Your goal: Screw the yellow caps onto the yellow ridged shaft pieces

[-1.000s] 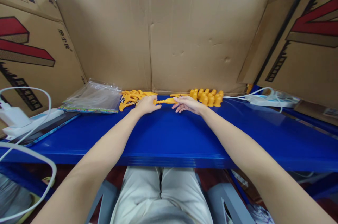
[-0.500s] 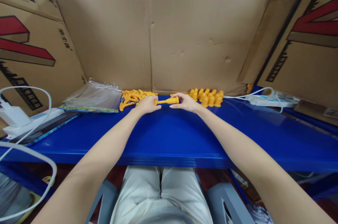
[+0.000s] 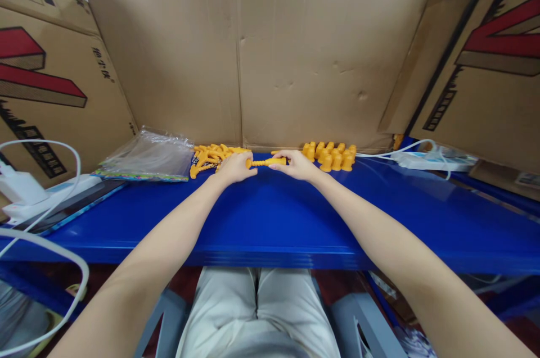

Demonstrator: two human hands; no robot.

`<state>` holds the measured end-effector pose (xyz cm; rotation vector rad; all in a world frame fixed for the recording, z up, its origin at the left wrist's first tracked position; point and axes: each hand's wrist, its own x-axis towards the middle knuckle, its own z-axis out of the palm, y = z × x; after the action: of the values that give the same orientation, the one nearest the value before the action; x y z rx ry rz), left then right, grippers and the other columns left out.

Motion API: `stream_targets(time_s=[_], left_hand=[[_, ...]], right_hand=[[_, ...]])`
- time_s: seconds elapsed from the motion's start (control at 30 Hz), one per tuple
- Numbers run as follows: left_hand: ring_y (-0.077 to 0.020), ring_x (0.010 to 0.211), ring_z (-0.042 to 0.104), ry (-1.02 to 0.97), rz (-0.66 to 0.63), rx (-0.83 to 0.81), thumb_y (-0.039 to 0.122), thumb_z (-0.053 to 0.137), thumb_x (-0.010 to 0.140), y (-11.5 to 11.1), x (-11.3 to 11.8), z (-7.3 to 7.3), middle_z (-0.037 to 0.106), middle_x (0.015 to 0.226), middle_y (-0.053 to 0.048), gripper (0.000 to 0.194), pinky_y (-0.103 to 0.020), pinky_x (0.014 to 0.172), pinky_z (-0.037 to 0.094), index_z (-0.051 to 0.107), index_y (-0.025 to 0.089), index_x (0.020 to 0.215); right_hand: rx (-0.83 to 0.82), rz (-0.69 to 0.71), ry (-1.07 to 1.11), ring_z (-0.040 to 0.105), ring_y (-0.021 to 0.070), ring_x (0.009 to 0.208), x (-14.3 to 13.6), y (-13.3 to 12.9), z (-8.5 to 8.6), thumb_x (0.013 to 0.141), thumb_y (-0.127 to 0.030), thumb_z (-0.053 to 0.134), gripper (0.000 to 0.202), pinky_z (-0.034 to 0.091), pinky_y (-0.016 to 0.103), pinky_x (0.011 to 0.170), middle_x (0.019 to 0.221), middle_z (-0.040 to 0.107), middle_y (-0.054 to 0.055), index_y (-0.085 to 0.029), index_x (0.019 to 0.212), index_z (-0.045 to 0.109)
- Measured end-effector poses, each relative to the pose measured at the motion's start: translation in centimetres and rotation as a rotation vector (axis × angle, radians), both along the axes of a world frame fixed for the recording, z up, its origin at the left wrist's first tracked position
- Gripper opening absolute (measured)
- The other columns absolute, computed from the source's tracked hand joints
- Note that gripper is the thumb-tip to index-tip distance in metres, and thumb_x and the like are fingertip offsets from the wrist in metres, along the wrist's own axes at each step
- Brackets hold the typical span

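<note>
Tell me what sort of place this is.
Probably a makeshift small-parts workbench, perhaps in a storeroom: a blue tabletop, a tall cardboard panel behind it, and orange cup-shaped pieces grouped beside the right hand.

Head-worn view, facing forward, tilted down

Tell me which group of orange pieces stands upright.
The right-side group, beside the right hand: its pieces stand upright, while those in the left-side pile lie jumbled.

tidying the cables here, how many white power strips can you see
2: one white power strip on the left of the blue table, and a second power strip towards its right rear. Others may be hidden.
</note>
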<state>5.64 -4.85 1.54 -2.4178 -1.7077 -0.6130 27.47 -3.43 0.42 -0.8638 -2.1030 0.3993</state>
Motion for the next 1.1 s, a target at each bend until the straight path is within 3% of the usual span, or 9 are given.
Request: stream_targets(time_s=[0.17,0.37,0.47,0.67,0.87,1.1], left_hand=[[-0.0272,0.092,0.065,0.038,0.031,0.007,0.043,0.061,0.076,-0.5,0.3,0.2,0.069,0.093,-0.005,0.032,-0.033,0.074,0.046,0.064,0.024,0.101],[-0.0280,0.092,0.065,0.072,0.028,0.039,0.042,0.060,0.077,-1.1,0.9,0.4,0.069,0.091,-0.005,0.032,-0.033,0.073,0.045,0.062,0.024,0.103],[-0.0276,0.092,0.065,0.069,0.024,0.031,0.042,0.061,0.077,-0.9,1.0,0.4,0.069,0.091,-0.004,0.030,-0.033,0.072,0.045,0.063,0.024,0.101],[-0.0281,0.094,0.065,0.050,0.053,0.013,0.041,0.061,0.077,-0.2,0.3,0.2,0.070,0.094,-0.005,0.030,-0.033,0.072,0.045,0.064,0.024,0.102],[-0.0275,0.089,0.065,0.049,0.064,-0.020,0.042,0.061,0.076,0.3,-0.2,0.0,0.069,0.091,-0.007,0.032,-0.032,0.069,0.045,0.065,0.023,0.100],[-0.0256,0.091,0.065,0.055,0.051,-0.017,0.042,0.061,0.076,0.6,-0.3,-0.2,0.070,0.093,-0.005,0.030,-0.031,0.071,0.045,0.065,0.024,0.100]], right_hand=[[-0.146,0.001,0.017,0.053,0.0128,0.059,-0.2,-0.4,0.2,0.072,-0.060,0.066,0.045,0.040,0.025,0.055,0.066,0.065,0.002,-0.015,0.080,0.070],[-0.252,-0.043,0.129,0.045,0.0087,0.046,-0.7,-0.6,0.3,0.075,-0.066,0.061,0.052,0.039,0.023,0.050,0.048,0.053,-0.001,-0.017,0.057,0.060],[-0.346,0.010,0.205,0.053,0.0103,0.051,-0.6,-0.4,0.1,0.074,-0.066,0.064,0.050,0.047,0.023,0.053,0.054,0.059,0.000,-0.017,0.065,0.064],[-0.584,-0.003,0.402,0.063,0.0121,0.055,0.3,0.6,0.1,0.088,-0.061,0.053,0.047,0.052,0.023,0.057,0.069,0.068,0.004,-0.017,0.088,0.067],[-0.728,-0.026,0.492,0.064,0.0134,0.054,1.0,0.5,0.8,0.094,-0.054,0.045,0.044,0.052,0.025,0.055,0.070,0.068,0.006,-0.015,0.083,0.062],[-0.743,0.012,0.410,0.068,0.0123,0.059,0.8,-0.6,0.8,0.087,-0.035,0.065,0.018,0.053,0.020,0.055,0.080,0.070,0.004,-0.017,0.090,0.064]])
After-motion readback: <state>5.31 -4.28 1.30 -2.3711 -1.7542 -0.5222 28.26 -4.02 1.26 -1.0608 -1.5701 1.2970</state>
